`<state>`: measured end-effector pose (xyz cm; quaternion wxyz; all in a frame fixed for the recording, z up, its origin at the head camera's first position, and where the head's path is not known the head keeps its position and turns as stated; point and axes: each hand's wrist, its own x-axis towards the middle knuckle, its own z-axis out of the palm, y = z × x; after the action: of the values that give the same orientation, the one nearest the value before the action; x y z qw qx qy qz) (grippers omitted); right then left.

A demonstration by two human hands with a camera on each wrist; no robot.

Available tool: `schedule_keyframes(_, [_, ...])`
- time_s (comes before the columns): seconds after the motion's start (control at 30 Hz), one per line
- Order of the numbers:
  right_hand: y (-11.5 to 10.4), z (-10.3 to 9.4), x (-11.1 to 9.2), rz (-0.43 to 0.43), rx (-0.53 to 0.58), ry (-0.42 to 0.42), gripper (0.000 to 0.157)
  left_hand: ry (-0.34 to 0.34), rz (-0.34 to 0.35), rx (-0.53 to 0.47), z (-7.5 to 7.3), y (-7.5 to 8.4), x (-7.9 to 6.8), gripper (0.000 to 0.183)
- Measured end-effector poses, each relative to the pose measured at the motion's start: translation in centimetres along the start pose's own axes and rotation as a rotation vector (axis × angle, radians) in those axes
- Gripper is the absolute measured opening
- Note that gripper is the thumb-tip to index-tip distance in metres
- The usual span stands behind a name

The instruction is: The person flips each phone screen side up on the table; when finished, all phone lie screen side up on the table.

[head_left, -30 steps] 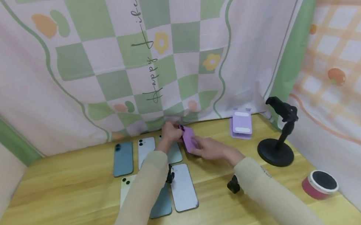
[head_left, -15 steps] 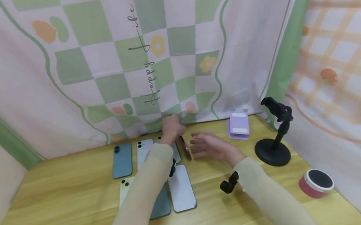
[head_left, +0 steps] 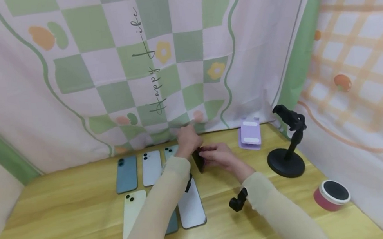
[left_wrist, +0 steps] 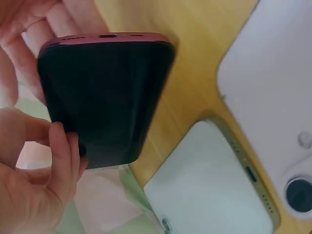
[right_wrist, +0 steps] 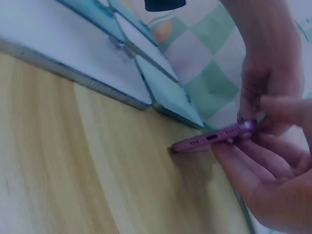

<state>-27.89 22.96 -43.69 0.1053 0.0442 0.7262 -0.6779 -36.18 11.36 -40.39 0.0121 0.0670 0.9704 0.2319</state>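
Observation:
A purple phone point(head_left: 199, 162) is tilted up on its long edge over the table, its black screen point(left_wrist: 100, 97) facing left. My left hand point(head_left: 189, 140) pinches it near its far end, with curled fingers point(left_wrist: 63, 156) at the screen's edge. On the other side, my right hand point(head_left: 221, 156) holds it too, fingers point(right_wrist: 243, 168) against the back and thumb over the side. The phone's bottom edge with its charging port point(right_wrist: 211, 138) points toward me. Closest to my left hand lies a pale green phone point(left_wrist: 209, 180), partly covered by that wrist in the head view.
Left of the hands, several phones lie in two rows, among them a blue one point(head_left: 126, 174), a white one point(head_left: 152, 167) and a cream one point(head_left: 134, 210). A lilac stand point(head_left: 250, 133), a black stand point(head_left: 286, 162) and a pink tub point(head_left: 332, 195) are at the right. A curtain point(head_left: 165, 134) borders the table's back.
The purple phone has turned from showing its back to showing its black screen edge-on. My right hand came off it, opened, then took hold again. The head view has shifted slightly.

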Motion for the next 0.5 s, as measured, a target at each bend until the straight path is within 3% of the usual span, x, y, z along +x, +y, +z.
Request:
schedule_keyframes(0.17, [-0.2,0.8,-0.1,-0.047,-0.109,0.146,0.042,0.033,-0.004,-0.065,0.5,-0.2,-0.2,0.007])
schedule_keyframes(0.33, [0.0,0.6,-0.1,-0.038,-0.128,0.237,0.043,0.035,0.012,-0.123,0.8,-0.3,-0.8,0.008])
schedule_keyframes(0.4, [0.3,0.3,-0.1,-0.018,-0.134,0.252,0.043,0.017,0.034,-0.126,0.8,-0.6,-1.0,0.005])
schedule_keyframes(0.5, [0.8,-0.2,0.1,0.009,-0.158,0.264,0.041,-0.019,0.089,-0.055,0.6,-1.1,-1.1,0.006])
